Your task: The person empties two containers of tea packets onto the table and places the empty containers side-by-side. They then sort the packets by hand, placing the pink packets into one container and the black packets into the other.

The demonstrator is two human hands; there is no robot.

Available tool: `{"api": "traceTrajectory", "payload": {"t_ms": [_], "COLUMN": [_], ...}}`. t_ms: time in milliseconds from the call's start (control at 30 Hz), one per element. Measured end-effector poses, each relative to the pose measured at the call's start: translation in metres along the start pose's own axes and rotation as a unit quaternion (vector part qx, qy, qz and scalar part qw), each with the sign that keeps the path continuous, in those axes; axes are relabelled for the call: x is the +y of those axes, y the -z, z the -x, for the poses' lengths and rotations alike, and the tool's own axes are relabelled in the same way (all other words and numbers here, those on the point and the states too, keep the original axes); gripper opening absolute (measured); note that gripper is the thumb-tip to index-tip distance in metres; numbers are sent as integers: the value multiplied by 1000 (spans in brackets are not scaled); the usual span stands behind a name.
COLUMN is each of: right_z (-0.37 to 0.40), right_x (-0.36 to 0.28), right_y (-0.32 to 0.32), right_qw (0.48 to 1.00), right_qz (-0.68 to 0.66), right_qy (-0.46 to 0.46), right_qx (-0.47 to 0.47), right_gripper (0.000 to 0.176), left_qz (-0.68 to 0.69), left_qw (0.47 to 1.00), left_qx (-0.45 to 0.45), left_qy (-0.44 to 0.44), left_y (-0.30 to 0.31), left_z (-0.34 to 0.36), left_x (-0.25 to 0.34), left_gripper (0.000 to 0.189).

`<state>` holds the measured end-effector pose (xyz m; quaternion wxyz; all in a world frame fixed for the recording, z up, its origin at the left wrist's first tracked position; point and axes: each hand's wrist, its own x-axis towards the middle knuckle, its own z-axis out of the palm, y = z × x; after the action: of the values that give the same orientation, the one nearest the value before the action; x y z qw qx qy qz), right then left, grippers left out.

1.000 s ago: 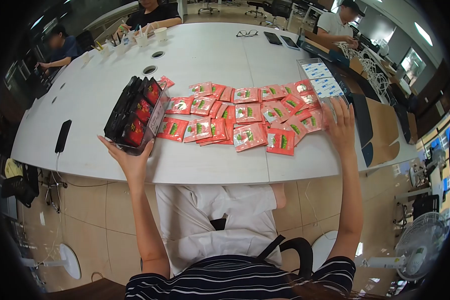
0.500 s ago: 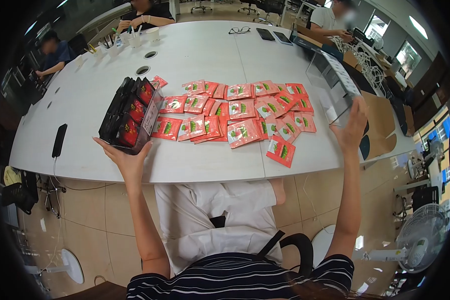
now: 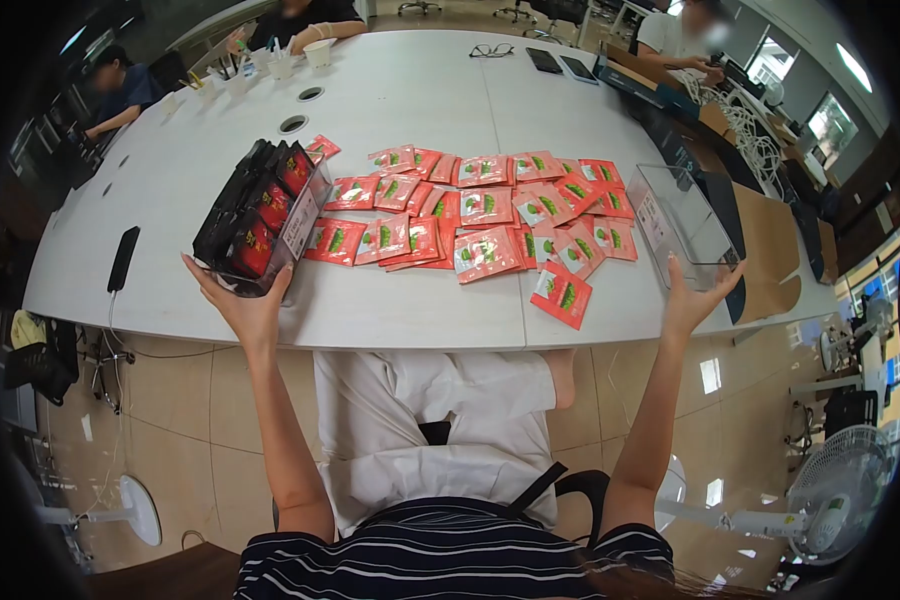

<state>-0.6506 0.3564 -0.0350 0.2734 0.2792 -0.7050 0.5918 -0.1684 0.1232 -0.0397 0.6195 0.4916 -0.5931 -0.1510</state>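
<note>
My left hand point(image 3: 245, 305) grips the near end of a clear plastic box point(image 3: 297, 228), thumb on its right side and fingers on its left. Black packets with red fronts point(image 3: 253, 246) fill that box in rows. At the table's right side, my right hand point(image 3: 692, 295) holds the near end of a second clear plastic box point(image 3: 692, 215), with thumb and fingers at opposite corners. Nothing shows inside this second box, and a printed label is on its left wall. Between the boxes lie many pink-red sachets point(image 3: 485, 205) with green print, spread in overlapping rows.
Cardboard boxes point(image 3: 767, 250) and coiled white cables point(image 3: 750, 140) stand beyond the right box. Two phones point(image 3: 544, 61) and glasses point(image 3: 491, 50) lie at the back. Cups point(image 3: 318, 53) stand back left, near another person. A black device point(image 3: 122, 260) with a cable lies left.
The right box has come down from a tilted position to a level one. My right hand has moved down to its near end. My left hand stays on the filled box.
</note>
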Motion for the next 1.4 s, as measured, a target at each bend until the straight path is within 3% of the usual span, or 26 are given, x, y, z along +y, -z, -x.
{"api": "traceTrajectory", "payload": {"t_ms": [267, 400, 500, 600, 800, 900, 1000, 1267, 1400], "right_z": [0, 3, 4, 4, 4, 5, 5, 4, 5], "right_x": [-4, 8, 4, 6, 6, 0, 4, 0, -2], "right_y": [3, 1, 4, 3, 3, 6, 5, 6, 6], "right_qw": [997, 998, 994, 994, 995, 994, 995, 994, 994], "right_qz": [-6, 18, 12, 17, 26, 28, 24, 31, 96], "right_qy": [-72, -59, -87, -92, -87, -91, -80, -85, -30], "right_qx": [10, -23, -59, -53, -50, -55, -56, -58, -34], "right_gripper": [113, 119, 121, 121, 123, 123, 123, 123, 115], "left_qz": [21, 81, 31, 113, -24, 11, 62, -11, -53], "left_qw": [998, 994, 988, 973, 931, 905, 911, 861, 839], "left_qx": [52, 69, 70, 61, -1, -53, -129, -195, -199], "left_qy": [-30, -40, -134, -190, -365, -421, -386, -470, -503], "left_y": [6, 8, 5, -9, -56, -95, -133, -195, -207], "left_z": [7, 9, 13, 11, 6, 13, 31, 56, 55], "left_x": [8, 9, 18, 32, 89, 111, 132, 165, 166], "left_gripper": [126, 123, 117, 112, 109, 102, 100, 98, 95]}}
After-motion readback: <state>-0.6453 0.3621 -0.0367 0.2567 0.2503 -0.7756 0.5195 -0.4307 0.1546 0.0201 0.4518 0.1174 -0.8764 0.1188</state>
